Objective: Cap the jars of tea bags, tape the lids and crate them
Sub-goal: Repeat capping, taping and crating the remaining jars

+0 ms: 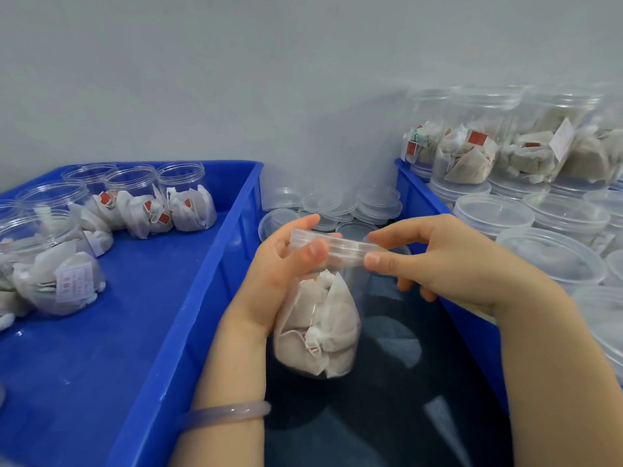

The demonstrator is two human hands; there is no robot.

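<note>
The right crate (416,197) runs out of view at 3 o'clock, so its far side and many of its jars are cut off. The left crate (209,264) leaves the view at 9 and 6 o'clock. The capped jars (505,153) stacked at 2 o'clock are blurred, and the print on their tags cannot be read. Whether any tape lies on the lid (332,246) cannot be told.

A plain pale grey wall (236,79) fills the view from 10 to 2 o'clock. Between the crates, towards 5 o'clock, lies a dark cloth (387,382) in soft folds; what is under it is hidden.

Both crates are glossy blue plastic with rolled rims. The open jars (135,197) in the left crate, at 9 to 10 o'clock, are clear round plastic with threaded necks. They hold crumpled white pouches with small red tags. Loose lids (337,203), clear and shallow, pile up at 12 o'clock between the crates. A smooth, pale, translucent bracelet (229,411) circles the left wrist.

The jar (320,321) is held at the centre above the dark cloth, clear of both crates. It is packed with tea bags (333,328), and the lid sits on its mouth. The left hand (283,264) wraps round the jar's neck, thumb pressed on the lid's ribbed side. The right hand (448,264), coming from 3 o'clock, pinches the lid's right edge between thumb and forefinger. Its other fingers are curled beneath.
</note>
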